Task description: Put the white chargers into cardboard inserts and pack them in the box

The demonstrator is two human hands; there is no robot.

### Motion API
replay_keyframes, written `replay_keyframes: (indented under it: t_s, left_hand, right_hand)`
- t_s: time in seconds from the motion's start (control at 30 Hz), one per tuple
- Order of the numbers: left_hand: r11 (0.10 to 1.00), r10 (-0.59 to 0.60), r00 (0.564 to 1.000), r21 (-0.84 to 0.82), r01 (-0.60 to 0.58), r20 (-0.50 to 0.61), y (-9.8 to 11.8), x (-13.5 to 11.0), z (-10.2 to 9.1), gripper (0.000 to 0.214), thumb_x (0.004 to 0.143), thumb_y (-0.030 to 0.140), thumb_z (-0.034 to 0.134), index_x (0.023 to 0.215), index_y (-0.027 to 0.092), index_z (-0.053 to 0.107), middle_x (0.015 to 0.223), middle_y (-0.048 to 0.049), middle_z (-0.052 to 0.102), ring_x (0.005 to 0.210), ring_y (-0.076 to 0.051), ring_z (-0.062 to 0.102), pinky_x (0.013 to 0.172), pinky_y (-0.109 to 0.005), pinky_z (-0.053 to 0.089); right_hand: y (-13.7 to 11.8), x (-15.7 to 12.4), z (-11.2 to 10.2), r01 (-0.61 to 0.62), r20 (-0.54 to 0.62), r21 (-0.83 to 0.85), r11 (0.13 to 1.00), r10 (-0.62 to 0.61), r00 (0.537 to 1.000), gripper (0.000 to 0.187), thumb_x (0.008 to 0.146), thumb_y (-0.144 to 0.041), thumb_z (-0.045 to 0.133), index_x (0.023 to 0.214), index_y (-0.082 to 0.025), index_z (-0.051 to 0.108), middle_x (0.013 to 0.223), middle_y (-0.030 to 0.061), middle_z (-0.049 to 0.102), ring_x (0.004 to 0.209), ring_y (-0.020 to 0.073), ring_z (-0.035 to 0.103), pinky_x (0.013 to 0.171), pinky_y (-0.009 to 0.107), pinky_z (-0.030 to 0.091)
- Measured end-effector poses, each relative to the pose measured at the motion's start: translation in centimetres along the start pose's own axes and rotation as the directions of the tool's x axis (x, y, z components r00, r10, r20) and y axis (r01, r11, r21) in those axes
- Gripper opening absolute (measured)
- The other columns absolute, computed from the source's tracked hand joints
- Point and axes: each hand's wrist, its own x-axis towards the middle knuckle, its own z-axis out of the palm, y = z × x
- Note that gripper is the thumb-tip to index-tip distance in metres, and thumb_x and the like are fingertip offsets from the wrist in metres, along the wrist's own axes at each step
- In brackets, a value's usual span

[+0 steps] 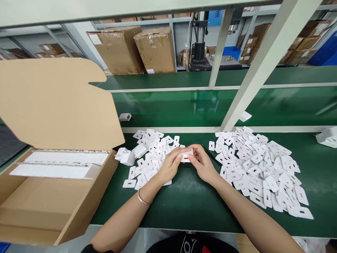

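Observation:
Both hands meet at the middle of the green work mat (184, 200). My left hand (171, 164) and my right hand (202, 163) pinch one small white plastic charger block (187, 155) between their fingertips, just above the mat. A silver bangle circles my left wrist. A heap of several flat white tabbed pieces (151, 154) lies to the left of the hands, and a bigger spread of the same pieces (260, 168) lies to the right. Two white charger blocks (126, 156) rest beside the left heap.
An open cardboard box (50, 196) with its flap up stands at the left, white sheets inside. A green conveyor belt (210, 105) runs behind, carrying two white parts. A slanted frame post (252, 77) rises at centre right. More white parts (328, 137) sit far right.

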Motion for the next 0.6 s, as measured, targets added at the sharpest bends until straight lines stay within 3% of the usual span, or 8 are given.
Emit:
replay_keyframes:
  t_s: [0.07, 0.2, 0.33, 0.43, 0.5, 0.6]
  left_hand:
    - [1.0, 0.013, 1.0, 0.014, -0.013, 0.006, 0.0, 0.1, -0.2, 0.05, 0.111, 0.052, 0.038, 0.127, 0.022, 0.075, 0.111, -0.0101, 0.074, 0.098, -0.023, 0.067, 0.094, -0.04, 0.054]
    - [1.0, -0.006, 1.0, -0.015, 0.006, -0.013, 0.0, 0.1, -0.1, 0.049, 0.111, 0.053, 0.04, 0.12, 0.022, 0.077, 0.099, -0.0088, 0.071, 0.088, -0.022, 0.064, 0.085, -0.038, 0.054]
    - [0.999, -0.024, 0.999, 0.024, 0.025, -0.041, -0.4, 0.3, 0.1, 0.048, 0.109, 0.056, 0.044, 0.117, 0.022, 0.076, 0.101, -0.0092, 0.071, 0.088, -0.022, 0.062, 0.082, -0.037, 0.052]
    - [0.993, -0.116, 0.992, 0.007, 0.117, -0.037, -0.8, 0.6, -0.1, 0.054, 0.108, 0.061, 0.04, 0.129, 0.022, 0.07, 0.11, -0.0097, 0.07, 0.078, -0.018, 0.061, 0.074, -0.033, 0.051]
    - [0.985, -0.173, 0.984, 0.007, 0.173, -0.037, -0.9, 0.7, -0.3, 0.062, 0.109, 0.064, 0.03, 0.141, 0.021, 0.06, 0.098, -0.0069, 0.069, 0.071, -0.017, 0.058, 0.07, -0.033, 0.049]
    - [0.981, -0.167, 0.984, 0.083, 0.173, -0.067, -0.6, 0.8, -0.3, 0.062, 0.11, 0.061, 0.023, 0.146, 0.02, 0.052, 0.078, -0.0011, 0.061, 0.071, -0.019, 0.059, 0.074, -0.035, 0.049]
  right_hand:
    - [0.1, 0.0, 0.0, 0.0, 0.008, 0.007, 1.0, 0.0, 1.0, 0.035, 0.101, -0.058, 0.06, 0.115, -0.026, 0.058, 0.094, 0.0013, 0.057, 0.081, 0.019, 0.054, 0.073, 0.034, 0.047]
    - [0.7, 0.1, 0.1, 0.009, 0.014, 0.004, 1.0, -0.009, 1.0, 0.033, 0.101, -0.057, 0.059, 0.113, -0.026, 0.056, 0.095, 0.0011, 0.058, 0.082, 0.0187, 0.056, 0.075, 0.035, 0.048]
    - [1.7, 0.5, 0.5, 0.002, 0.044, 0.004, 1.0, -0.002, 0.999, 0.037, 0.098, -0.056, 0.061, 0.119, -0.026, 0.054, 0.101, 0.0031, 0.063, 0.09, 0.0211, 0.062, 0.08, 0.037, 0.051]
    - [2.3, 0.9, 1.0, -0.064, 0.042, -0.007, 0.998, 0.064, 0.997, 0.043, 0.096, -0.058, 0.063, 0.123, -0.025, 0.054, 0.104, 0.0037, 0.068, 0.093, 0.0224, 0.065, 0.084, 0.039, 0.053]
    - [2.6, 1.0, 1.3, -0.108, 0.014, -0.001, 0.994, 0.108, 0.994, 0.044, 0.095, -0.061, 0.062, 0.12, -0.025, 0.056, 0.101, 0.0026, 0.069, 0.089, 0.0219, 0.066, 0.085, 0.039, 0.053]
    - [2.8, 1.0, 1.6, -0.174, -0.065, 0.075, 0.982, 0.178, 0.982, 0.048, 0.092, -0.068, 0.062, 0.112, -0.025, 0.059, 0.091, 0.001, 0.068, 0.083, 0.0215, 0.065, 0.084, 0.04, 0.053]
